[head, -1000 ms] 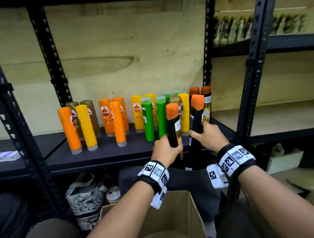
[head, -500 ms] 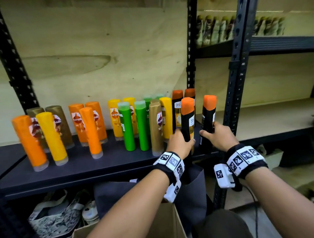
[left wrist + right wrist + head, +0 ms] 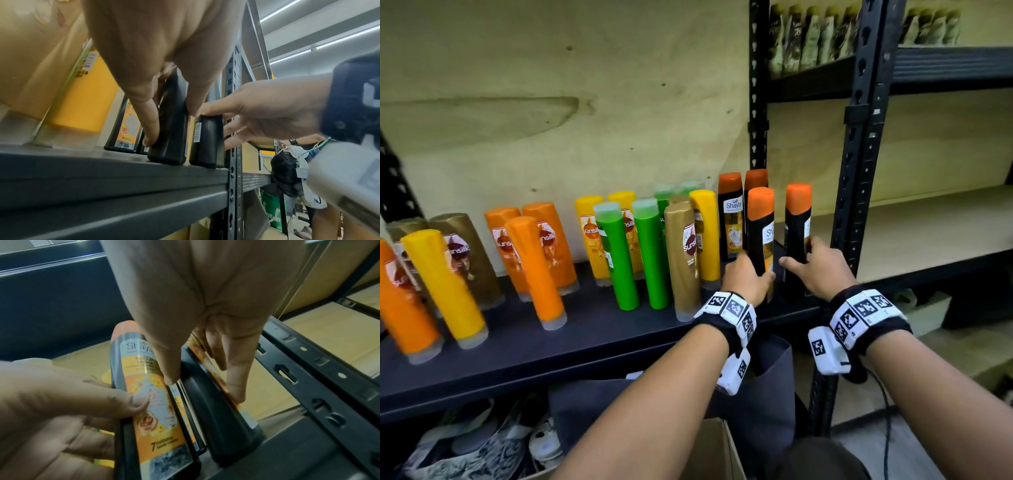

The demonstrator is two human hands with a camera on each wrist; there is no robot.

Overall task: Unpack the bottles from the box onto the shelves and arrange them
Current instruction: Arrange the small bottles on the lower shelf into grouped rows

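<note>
Both hands are on tall, slim black bottles with glossy sides and rounded orange caps, standing upright at the right end of the dark metal shelf (image 3: pixel 551 346). The left hand (image 3: pixel 746 279) has its grip wrapped low around the left black bottle (image 3: pixel 760 236), thumb on one flat side, fingers on the other. The right hand (image 3: pixel 816 269) grips the right black bottle (image 3: pixel 798 229) the same way, just beside the perforated black upright (image 3: pixel 859 171). Both bases look seated on the shelf, though the left one's is partly hidden. Two matching bottles (image 3: pixel 730 216) stand right behind, smooth green, gold and orange plastic bottles (image 3: pixel 647 253) to the left.
</note>
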